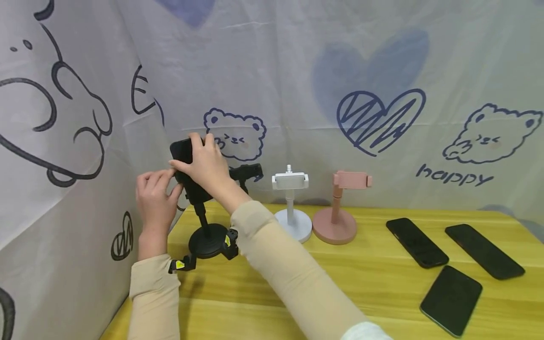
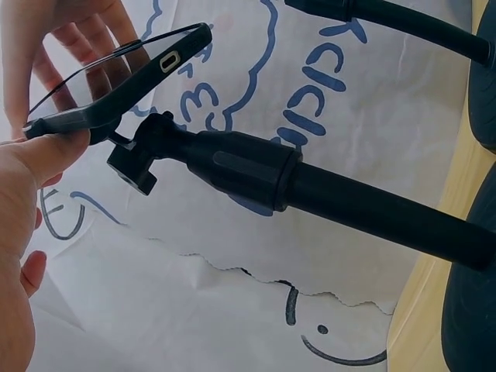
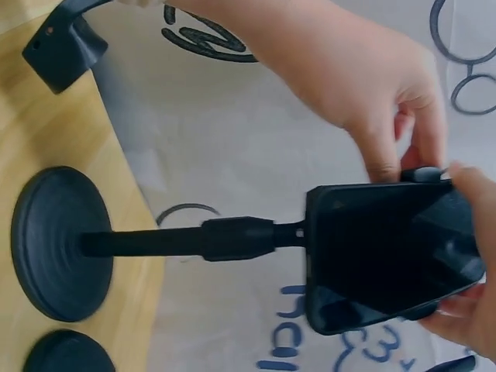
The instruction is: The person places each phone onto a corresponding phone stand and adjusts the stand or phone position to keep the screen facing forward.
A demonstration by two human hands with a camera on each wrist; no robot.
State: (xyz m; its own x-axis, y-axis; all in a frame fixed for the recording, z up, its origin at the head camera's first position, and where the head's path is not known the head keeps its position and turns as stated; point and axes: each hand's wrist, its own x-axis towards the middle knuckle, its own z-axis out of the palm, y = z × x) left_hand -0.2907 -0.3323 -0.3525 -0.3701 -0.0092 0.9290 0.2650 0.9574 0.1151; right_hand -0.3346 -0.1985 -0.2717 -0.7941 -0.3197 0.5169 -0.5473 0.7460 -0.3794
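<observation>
A black smartphone [image 3: 380, 256] sits tilted at the head of a black phone stand [image 1: 207, 238], its screen towards me. My left hand [image 1: 157, 196] is at the phone's left edge, thumb and fingers pinching the stand's small clamp [image 3: 422, 174] there. From the right, my right hand [image 1: 208, 163] grips the upper part of the phone, with its thumb across the front and fingers over the far edge. In the left wrist view the phone's lower end with its charging port [image 2: 170, 62] shows; the clamp's back is mostly hidden.
Just right stands another black stand [image 1: 246, 172], partly behind my right arm. Beyond it are a white phone stand [image 1: 291, 198] and a pink one [image 1: 335, 222]. Several dark phones [image 1: 452, 300] lie at the table's right. A printed cloth [image 1: 297, 71] hangs behind and at left.
</observation>
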